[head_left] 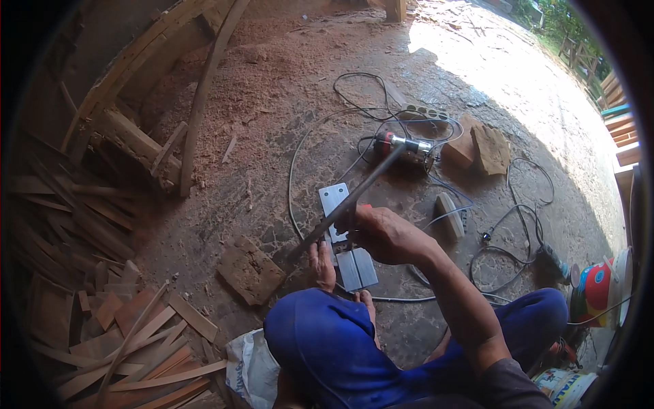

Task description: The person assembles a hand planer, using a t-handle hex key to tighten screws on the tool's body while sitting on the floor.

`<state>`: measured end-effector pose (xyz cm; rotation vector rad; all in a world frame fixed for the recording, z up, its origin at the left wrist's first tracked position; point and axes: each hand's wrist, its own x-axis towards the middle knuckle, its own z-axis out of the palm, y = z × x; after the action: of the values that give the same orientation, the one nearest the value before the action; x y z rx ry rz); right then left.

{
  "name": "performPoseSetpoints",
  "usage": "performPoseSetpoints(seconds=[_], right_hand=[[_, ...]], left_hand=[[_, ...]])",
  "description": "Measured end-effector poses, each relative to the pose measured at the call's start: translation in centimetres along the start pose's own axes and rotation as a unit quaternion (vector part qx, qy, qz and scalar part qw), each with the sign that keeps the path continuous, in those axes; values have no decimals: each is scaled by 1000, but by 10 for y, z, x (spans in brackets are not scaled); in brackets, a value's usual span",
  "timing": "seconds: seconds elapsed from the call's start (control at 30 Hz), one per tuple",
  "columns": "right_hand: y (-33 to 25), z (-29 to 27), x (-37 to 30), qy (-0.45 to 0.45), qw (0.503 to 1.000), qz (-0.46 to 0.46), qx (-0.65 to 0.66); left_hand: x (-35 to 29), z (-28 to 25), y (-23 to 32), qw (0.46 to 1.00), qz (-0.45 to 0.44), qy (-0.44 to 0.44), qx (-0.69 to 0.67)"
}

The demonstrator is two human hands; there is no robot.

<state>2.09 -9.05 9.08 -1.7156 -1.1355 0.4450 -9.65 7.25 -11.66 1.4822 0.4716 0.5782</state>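
Note:
My left hand (322, 266) lies beside a silver metal plate (334, 198) with round holes, its fingers stretched forward against the plate's near edge. A long dark bar (368, 185) slants across that plate and past my left fingertips. My right hand (390, 234) is closed just right of the bar, over the plate's right side. A red-orange bit shows at its fingers, but what it grips is hidden. Nearer my knees lies a second silver plate (357, 269) with a line down its middle. Bare toes touch its near edge.
Beyond my hands lies a red, black and silver power tool (402, 144) among looping cables. Wooden blocks (490, 150) stand to its right, near a power strip (450, 217). A rough block (251, 270) and scrap wood (136, 320) lie left. A colourful bucket (599, 290) stands right.

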Motion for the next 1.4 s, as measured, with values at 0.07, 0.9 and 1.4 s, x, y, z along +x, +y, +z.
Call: performPoseSetpoints(seconds=[0.07,0.9,1.4], right_hand=[[1,2,1,10,1000,-7,-25],[-10,18,-1,97,994,-36,-42],[-15,16,2,58,998,-19,-26]], left_hand=[[-4,0,6,1000,3,-7,-2],[1,-13,-27,997,5,-21,73],[-3,-6,-7,998,-50,-29,-11]])
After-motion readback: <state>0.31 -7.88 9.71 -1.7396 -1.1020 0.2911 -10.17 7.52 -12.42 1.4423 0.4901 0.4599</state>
